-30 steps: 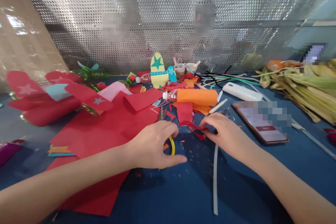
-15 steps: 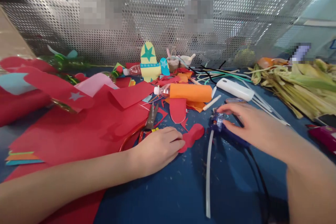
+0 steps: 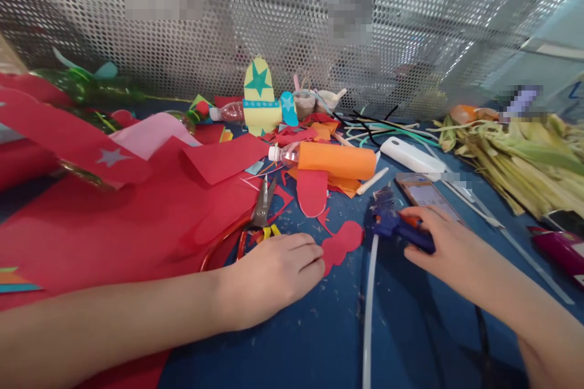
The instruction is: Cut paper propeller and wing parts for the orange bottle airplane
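Note:
My left hand (image 3: 278, 276) is closed over the near end of a red paper cutout (image 3: 345, 242) with wavy edges, which lies on the blue table. My right hand (image 3: 444, 242) has its thumb and fingers around the handle of a dark blue glue gun (image 3: 385, 219). A long white glue stick (image 3: 370, 310) runs out of the gun's back toward me. Beyond the cutout lies a bottle wrapped in orange paper (image 3: 337, 159), with a rounded red paper flap (image 3: 312, 192) under it. Scissors (image 3: 263, 203) with red and yellow handles rest just past my left hand.
Large red paper sheets (image 3: 137, 237) cover the left side. Behind stands a yellow paper-covered bottle (image 3: 259, 103) with stars. A phone (image 3: 424, 191), a white cylindrical object (image 3: 413, 157) and dried husks (image 3: 506, 158) lie to the right. A perforated metal panel (image 3: 283, 18) closes the back.
My right hand has shifted from the front of the glue gun to its handle, and the gun has turned slightly. More of the phone shows. My left hand stays on the red cutout.

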`<state>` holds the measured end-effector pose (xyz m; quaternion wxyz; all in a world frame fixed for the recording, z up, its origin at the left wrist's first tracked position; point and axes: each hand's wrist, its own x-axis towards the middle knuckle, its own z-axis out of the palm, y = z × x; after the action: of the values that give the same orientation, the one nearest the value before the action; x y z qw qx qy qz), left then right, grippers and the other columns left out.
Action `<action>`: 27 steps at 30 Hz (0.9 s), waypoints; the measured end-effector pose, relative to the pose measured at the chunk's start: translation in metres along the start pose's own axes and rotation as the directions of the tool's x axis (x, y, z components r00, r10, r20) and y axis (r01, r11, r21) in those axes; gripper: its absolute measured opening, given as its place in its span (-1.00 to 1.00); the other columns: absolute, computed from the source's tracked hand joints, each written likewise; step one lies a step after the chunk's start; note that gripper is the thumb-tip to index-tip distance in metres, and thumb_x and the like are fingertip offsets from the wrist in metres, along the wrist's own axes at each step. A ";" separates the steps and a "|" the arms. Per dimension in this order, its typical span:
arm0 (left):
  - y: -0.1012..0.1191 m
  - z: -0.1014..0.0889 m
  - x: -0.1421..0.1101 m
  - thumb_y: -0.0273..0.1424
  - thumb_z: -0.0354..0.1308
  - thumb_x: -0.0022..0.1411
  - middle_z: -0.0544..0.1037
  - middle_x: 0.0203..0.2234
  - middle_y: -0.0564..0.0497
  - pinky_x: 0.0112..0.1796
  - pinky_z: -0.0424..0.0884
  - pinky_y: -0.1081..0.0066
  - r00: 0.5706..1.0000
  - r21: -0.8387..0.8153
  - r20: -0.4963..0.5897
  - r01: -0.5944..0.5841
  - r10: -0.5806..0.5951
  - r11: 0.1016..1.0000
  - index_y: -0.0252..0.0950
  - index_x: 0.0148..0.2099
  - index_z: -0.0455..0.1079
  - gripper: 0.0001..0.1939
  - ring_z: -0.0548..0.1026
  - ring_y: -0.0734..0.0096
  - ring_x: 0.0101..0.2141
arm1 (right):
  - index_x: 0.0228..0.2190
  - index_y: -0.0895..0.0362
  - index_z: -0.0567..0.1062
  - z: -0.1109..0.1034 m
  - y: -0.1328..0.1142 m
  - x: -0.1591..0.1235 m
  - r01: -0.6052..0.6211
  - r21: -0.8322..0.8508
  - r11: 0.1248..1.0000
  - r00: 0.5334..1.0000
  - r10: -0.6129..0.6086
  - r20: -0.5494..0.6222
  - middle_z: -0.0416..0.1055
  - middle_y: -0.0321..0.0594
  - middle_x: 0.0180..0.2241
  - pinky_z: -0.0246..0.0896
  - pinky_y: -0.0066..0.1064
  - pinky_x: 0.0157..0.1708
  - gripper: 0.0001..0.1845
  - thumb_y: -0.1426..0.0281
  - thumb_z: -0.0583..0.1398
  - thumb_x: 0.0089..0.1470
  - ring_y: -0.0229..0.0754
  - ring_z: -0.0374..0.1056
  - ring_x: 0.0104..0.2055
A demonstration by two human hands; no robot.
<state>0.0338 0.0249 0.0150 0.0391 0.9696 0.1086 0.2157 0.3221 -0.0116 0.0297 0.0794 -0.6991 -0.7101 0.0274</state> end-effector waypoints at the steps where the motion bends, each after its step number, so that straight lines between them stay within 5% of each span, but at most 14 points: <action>1: 0.000 0.000 -0.001 -0.61 -0.14 0.33 0.60 -0.25 -0.18 -0.12 0.49 0.30 1.000 -0.004 0.006 -0.001 0.001 1.000 -0.38 -0.14 0.43 -0.69 0.53 0.27 -0.20 | -0.18 0.12 0.35 -0.002 0.000 -0.003 -0.027 0.050 0.998 1.000 0.027 -0.004 0.45 0.03 -0.15 0.38 -0.11 -0.23 -0.62 0.33 0.10 -0.12 0.13 0.46 -0.16; 6: -0.002 0.002 -0.003 -0.62 -0.11 0.32 0.59 -0.25 -0.13 -0.11 0.48 0.34 0.999 0.034 0.041 -0.023 0.022 0.999 -0.36 -0.11 0.41 -0.72 0.52 0.33 -0.19 | -0.08 0.06 0.27 -0.015 -0.006 -0.019 -0.162 0.366 0.916 0.984 0.120 0.134 0.45 -0.03 -0.12 0.33 -0.09 -0.14 -0.55 0.23 0.14 -0.06 0.12 0.43 -0.12; 10: -0.002 0.004 -0.004 -0.61 -0.10 0.33 0.59 -0.27 -0.13 -0.14 0.49 0.36 0.998 0.073 0.053 -0.042 0.038 0.996 -0.36 -0.10 0.40 -0.73 0.51 0.32 -0.21 | -0.14 0.02 0.35 -0.018 -0.012 -0.031 -0.196 0.732 0.652 0.969 0.014 0.247 0.46 -0.13 -0.18 0.33 -0.37 -0.44 -0.63 0.21 0.23 -0.01 -0.13 0.40 -0.39; 13: -0.002 0.005 -0.004 -0.61 -0.08 0.33 0.58 -0.26 -0.13 -0.16 0.49 0.36 0.998 0.095 0.059 -0.042 0.037 0.995 -0.37 -0.11 0.40 -0.76 0.51 0.31 -0.20 | -0.16 0.03 0.39 -0.018 -0.015 -0.039 -0.271 0.833 0.483 0.945 -0.030 0.325 0.41 -0.26 -0.39 0.17 -0.41 -0.60 -0.66 0.11 0.18 0.10 -0.27 0.23 -0.60; 20: 0.000 0.007 -0.004 -0.65 -0.06 0.30 0.58 -0.23 -0.13 -0.11 0.45 0.34 0.994 0.127 0.078 -0.088 0.078 0.988 -0.37 -0.11 0.41 -0.75 0.50 0.32 -0.18 | -0.33 0.10 0.46 -0.022 -0.033 -0.058 -0.439 0.633 0.638 0.875 0.144 0.462 0.30 -0.31 -0.60 0.14 -0.30 -0.48 -0.42 -0.15 0.03 0.09 -0.20 0.18 -0.60; 27: 0.000 0.005 -0.003 -0.62 -0.06 0.33 0.58 -0.25 -0.15 -0.18 0.47 0.38 0.997 0.115 0.059 -0.064 0.057 0.991 -0.41 -0.08 0.40 -0.76 0.51 0.31 -0.18 | -0.37 0.13 0.46 -0.021 -0.038 -0.053 -0.422 0.520 0.742 0.843 0.111 0.526 0.48 -0.11 -0.37 0.17 -0.29 -0.46 -0.28 -0.26 -0.04 0.02 -0.20 0.26 -0.55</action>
<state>0.0333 0.0238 0.0093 -0.0212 0.9787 0.0904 0.1832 0.2881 -0.0672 0.0524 0.1275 -0.7033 -0.5476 0.4350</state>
